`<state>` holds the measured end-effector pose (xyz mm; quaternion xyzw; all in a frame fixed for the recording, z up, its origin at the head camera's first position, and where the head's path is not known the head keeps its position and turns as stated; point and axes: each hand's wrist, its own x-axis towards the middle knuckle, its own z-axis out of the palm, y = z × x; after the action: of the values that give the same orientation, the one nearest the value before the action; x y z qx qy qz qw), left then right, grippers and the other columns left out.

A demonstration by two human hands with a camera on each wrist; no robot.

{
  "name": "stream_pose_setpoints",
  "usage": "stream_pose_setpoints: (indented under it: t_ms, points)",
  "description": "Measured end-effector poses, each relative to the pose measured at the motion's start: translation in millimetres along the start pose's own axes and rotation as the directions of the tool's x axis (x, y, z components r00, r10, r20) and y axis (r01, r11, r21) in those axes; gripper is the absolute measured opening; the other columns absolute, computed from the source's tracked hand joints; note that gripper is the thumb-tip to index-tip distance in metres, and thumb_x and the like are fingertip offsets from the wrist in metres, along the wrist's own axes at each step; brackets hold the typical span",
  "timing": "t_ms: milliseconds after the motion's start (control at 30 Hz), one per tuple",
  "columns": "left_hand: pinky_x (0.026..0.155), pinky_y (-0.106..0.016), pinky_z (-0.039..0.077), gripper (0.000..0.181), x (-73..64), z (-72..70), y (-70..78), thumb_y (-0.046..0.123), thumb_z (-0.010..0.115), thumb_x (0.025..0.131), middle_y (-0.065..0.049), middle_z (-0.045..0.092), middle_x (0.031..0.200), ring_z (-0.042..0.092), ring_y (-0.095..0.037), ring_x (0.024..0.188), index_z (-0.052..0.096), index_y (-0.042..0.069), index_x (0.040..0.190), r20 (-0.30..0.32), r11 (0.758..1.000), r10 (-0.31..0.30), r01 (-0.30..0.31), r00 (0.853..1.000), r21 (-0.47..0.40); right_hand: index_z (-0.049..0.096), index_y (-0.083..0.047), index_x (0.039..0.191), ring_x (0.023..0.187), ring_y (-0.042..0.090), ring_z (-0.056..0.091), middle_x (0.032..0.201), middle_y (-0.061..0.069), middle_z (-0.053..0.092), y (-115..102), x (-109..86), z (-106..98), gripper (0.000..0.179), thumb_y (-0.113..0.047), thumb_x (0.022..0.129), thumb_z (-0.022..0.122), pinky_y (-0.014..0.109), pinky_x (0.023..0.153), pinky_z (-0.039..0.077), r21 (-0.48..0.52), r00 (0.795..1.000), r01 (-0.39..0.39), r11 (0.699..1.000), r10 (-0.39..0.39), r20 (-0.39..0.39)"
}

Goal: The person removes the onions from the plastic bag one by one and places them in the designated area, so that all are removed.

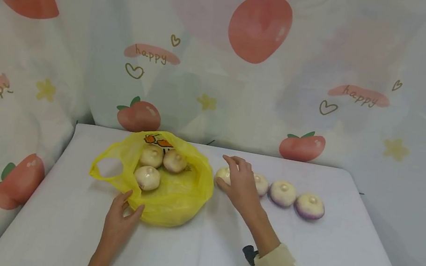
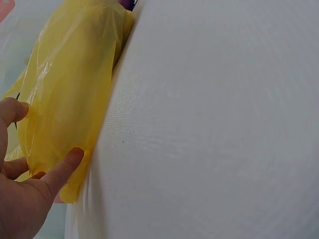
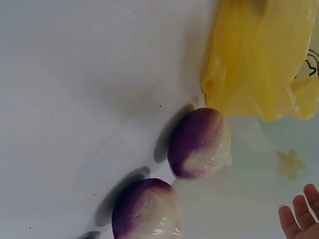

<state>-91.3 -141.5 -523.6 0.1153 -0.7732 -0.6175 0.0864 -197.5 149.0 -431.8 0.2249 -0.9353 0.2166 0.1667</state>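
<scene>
A yellow plastic bag (image 1: pixel 169 213) lies with its mouth wide and three white turnips (image 1: pixel 147 178) inside. At its near left edge is my left hand (image 1: pixel 121 219), thumb and fingers spread apart; the left wrist view shows its fingertips (image 2: pixel 75 154) against the plastic. My right hand (image 1: pixel 241 183) reaches over the turnip (image 1: pixel 223 174) closest to the bag, its fingers apart and partly covering it. In the right wrist view, that hand's fingers (image 3: pixel 301 211) show at the lower right, away from a purple-and-white turnip (image 3: pixel 199 144).
To the right of my right hand, more purple-bottomed turnips (image 1: pixel 282 193) sit in a row on the white table (image 1: pixel 216 257). The bag's handle loop (image 1: pixel 97 169) sticks out to the left. A printed cloth (image 1: pixel 205 79) hangs behind the table.
</scene>
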Motion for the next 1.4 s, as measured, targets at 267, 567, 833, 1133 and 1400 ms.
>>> stream_pose_setpoints:
  t_ms: [267, 567, 833, 1133, 1400]
  points:
    - [0.093, -0.039, 0.045, 0.057, -0.8, -2.1, 0.5, 0.009, 0.067, 0.087, -0.020, 0.033, 0.140, 0.038, -0.036, 0.127, 0.040, -0.008, 0.134, -0.009, 1.000, 0.027, -0.027, 1.000, -0.007, 0.047, -0.004, 0.132, 0.112, 0.039, 0.042, 0.126, 0.021, 0.045, -6.7, 5.4, 7.2, 0.065, -0.017, 0.077, 0.078, 0.050, 0.087, 0.042, -0.059, 0.996, 0.073, 0.996, -0.076, -0.045]
    - [0.091, -0.040, 0.047, 0.055, 0.2, -4.8, -0.7, 0.005, 0.066, 0.087, -0.022, 0.033, 0.140, 0.038, -0.038, 0.126, 0.040, -0.009, 0.133, -0.015, 0.998, 0.047, -0.048, 0.999, -0.047, 0.045, -0.007, 0.135, 0.116, 0.041, 0.039, 0.134, 0.023, 0.038, -21.9, 16.0, 11.0, 0.076, -0.023, 0.072, 0.083, 0.052, 0.089, 0.041, -0.158, 0.998, 0.059, 0.986, -0.064, -0.024]
    - [0.090, -0.039, 0.047, 0.057, -0.7, -6.4, -1.4, 0.009, 0.067, 0.087, -0.020, 0.033, 0.141, 0.038, -0.037, 0.127, 0.041, -0.007, 0.134, -0.003, 0.999, 0.043, -0.043, 0.999, -0.033, 0.048, -0.007, 0.135, 0.119, 0.041, 0.037, 0.134, 0.022, 0.039, -35.1, 15.4, 17.6, 0.077, -0.026, 0.070, 0.085, 0.052, 0.095, 0.037, -0.225, 0.994, 0.088, 0.970, -0.101, -0.047]
    - [0.091, -0.039, 0.046, 0.057, -3.1, -8.4, -5.9, 0.009, 0.067, 0.088, -0.021, 0.032, 0.141, 0.035, -0.038, 0.129, 0.039, -0.007, 0.135, 0.004, 0.999, 0.024, -0.024, 1.000, -0.039, 0.050, -0.015, 0.135, 0.124, 0.039, 0.033, 0.135, 0.018, 0.039, -47.5, 12.3, 32.9, 0.071, -0.023, 0.072, 0.083, 0.052, 0.094, 0.038, -0.170, 0.973, 0.189, 0.967, -0.208, -0.103]
    - [0.093, -0.039, 0.045, 0.057, 1.2, -5.3, -4.7, 0.007, 0.067, 0.087, -0.022, 0.029, 0.143, 0.035, -0.039, 0.129, 0.039, -0.007, 0.135, -0.002, 0.999, 0.017, -0.017, 1.000, -0.044, 0.056, -0.016, 0.128, 0.133, 0.038, 0.026, 0.137, 0.014, 0.041, -56.1, 16.1, 36.2, 0.060, -0.019, 0.074, 0.081, 0.053, 0.095, 0.038, -0.120, 0.922, 0.320, 0.940, -0.338, -0.190]
